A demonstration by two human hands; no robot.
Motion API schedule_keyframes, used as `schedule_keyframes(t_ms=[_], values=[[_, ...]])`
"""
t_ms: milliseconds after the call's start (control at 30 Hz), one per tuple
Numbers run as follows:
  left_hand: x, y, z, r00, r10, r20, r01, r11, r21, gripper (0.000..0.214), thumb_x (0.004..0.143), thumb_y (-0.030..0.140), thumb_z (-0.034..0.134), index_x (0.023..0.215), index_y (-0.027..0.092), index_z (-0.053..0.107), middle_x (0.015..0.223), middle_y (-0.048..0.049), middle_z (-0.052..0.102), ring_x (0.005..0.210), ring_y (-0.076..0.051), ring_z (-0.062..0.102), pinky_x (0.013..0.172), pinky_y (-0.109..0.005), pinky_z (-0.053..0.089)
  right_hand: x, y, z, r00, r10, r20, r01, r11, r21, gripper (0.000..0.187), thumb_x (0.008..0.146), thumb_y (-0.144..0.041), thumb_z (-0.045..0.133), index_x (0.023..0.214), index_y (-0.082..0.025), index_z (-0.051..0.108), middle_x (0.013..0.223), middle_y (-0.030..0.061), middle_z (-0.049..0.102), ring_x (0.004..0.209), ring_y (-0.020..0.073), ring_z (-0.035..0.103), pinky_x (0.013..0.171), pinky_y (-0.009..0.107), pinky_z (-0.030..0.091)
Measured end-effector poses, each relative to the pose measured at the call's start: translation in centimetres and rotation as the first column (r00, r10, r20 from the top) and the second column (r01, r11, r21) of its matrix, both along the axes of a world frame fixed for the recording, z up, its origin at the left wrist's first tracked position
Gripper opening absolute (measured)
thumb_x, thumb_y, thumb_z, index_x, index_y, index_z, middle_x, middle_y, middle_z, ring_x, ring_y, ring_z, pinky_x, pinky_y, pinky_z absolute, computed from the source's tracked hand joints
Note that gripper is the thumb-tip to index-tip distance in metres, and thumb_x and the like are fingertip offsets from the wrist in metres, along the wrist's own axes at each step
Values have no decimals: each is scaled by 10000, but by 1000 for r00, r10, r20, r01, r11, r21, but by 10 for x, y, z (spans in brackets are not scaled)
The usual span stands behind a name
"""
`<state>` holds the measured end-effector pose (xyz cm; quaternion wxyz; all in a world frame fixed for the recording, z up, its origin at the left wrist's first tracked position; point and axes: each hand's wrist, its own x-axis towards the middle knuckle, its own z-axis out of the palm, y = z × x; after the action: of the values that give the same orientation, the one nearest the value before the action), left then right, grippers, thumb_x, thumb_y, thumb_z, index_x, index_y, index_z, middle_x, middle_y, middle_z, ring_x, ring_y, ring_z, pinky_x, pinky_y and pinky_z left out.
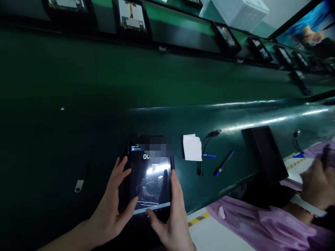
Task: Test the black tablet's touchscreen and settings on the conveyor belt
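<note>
A black tablet [150,177] with a lit screen sits near the front edge of the dark green table [78,104]. My left hand [112,205] grips its left edge, thumb resting on the lower screen. My right hand [172,216] holds the right edge, with its thumb touching the bottom of the screen. Both hands are wrapped around the tablet.
A white folded cloth [192,147], a black cable [206,146], a blue cap [209,156] and a blue pen [224,163] lie to the right. A second dark tablet [264,153] lies further right. A co-worker's hand [314,181] and purple sleeve [261,219] are at right. A small metal piece [79,185] lies left. Several tablets [132,15] line the conveyor behind.
</note>
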<state>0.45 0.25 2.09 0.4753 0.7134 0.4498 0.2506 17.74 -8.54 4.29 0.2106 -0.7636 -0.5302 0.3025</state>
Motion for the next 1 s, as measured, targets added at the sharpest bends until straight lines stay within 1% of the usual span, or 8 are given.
schedule_keyframes(t_ms=[100, 200, 300, 400, 467, 600, 733, 1000], values=[[0, 0, 0, 1000, 4, 6, -4, 1000, 0, 651, 925, 140, 500, 1473, 297, 185, 1592, -86, 140, 1472, -301, 84, 1161, -630, 177, 3, -3, 1, 997, 6, -75, -7, 1000, -19, 937, 822, -263, 620, 1540, -229, 19, 1593, 92, 137, 1464, 330, 165, 1132, 558, 340], [-1, 1, 1, 1000, 9, 16, -9, 1000, -18, 651, 926, 141, 496, 1472, 316, 188, 1593, -73, 136, 1473, -299, 77, 1161, -639, 166, 7, -7, 2, 987, -4, -158, -4, 999, -50, 828, 887, -255, 522, 1542, -237, 17, 1601, 63, 110, 1476, 303, 121, 1157, 534, 308], [0, 1, 1, 999, 24, 27, -23, 999, -29, 637, 924, 141, 498, 1464, 321, 212, 1594, -66, 140, 1473, -301, 78, 1161, -646, 161, 8, -11, -1, 967, -71, -244, 58, 996, -61, 696, 949, -247, 411, 1542, -252, 47, 1602, 37, 122, 1479, 263, 125, 1174, 493, 294], [1, 1, 1, 999, 33, 27, -32, 999, -33, 627, 928, 133, 488, 1460, 326, 219, 1592, -58, 151, 1474, -288, 82, 1168, -635, 154, 7, -14, -6, 942, -132, -309, 126, 991, -39, 634, 975, -264, 381, 1535, -276, 85, 1599, 26, 146, 1475, 237, 151, 1189, 467, 269], [2, 1, 2, 999, 36, 26, -36, 999, -37, 615, 933, 136, 484, 1457, 321, 222, 1590, -59, 158, 1474, -281, 86, 1171, -630, 148, 7, -14, -9, 930, -150, -335, 145, 989, -39, 625, 980, -267, 381, 1531, -292, 88, 1597, 24, 155, 1472, 227, 167, 1189, 459, 268], [1, 1, 1, 998, 46, 40, -44, 998, -44, 594, 937, 141, 481, 1449, 319, 239, 1587, -63, 169, 1474, -285, 88, 1163, -645, 152, 6, -11, -11, 932, -147, -330, 148, 989, -24, 631, 975, -259, 395, 1528, -307, 94, 1594, 24, 169, 1471, 231, 175, 1185, 479, 265], [1, 1, 0, 997, 56, 44, -54, 997, -59, 563, 945, 148, 470, 1438, 320, 263, 1583, -62, 186, 1473, -285, 96, 1156, -652, 174, 6, -10, -12, 945, -134, -299, 143, 990, 8, 629, 968, -248, 406, 1527, -295, 120, 1588, 40, 186, 1467, 248, 190, 1177, 496, 275], [3, 1, 2, 995, 86, 51, -82, 993, -79, 529, 951, 161, 462, 1424, 317, 286, 1573, -51, 219, 1473, -264, 109, 1169, -607, 210, 7, -9, -9, 970, -62, -235, 70, 997, 28, 689, 944, -242, 432, 1535, -277, 80, 1596, 50, 151, 1472, 267, 165, 1172, 498, 293]])
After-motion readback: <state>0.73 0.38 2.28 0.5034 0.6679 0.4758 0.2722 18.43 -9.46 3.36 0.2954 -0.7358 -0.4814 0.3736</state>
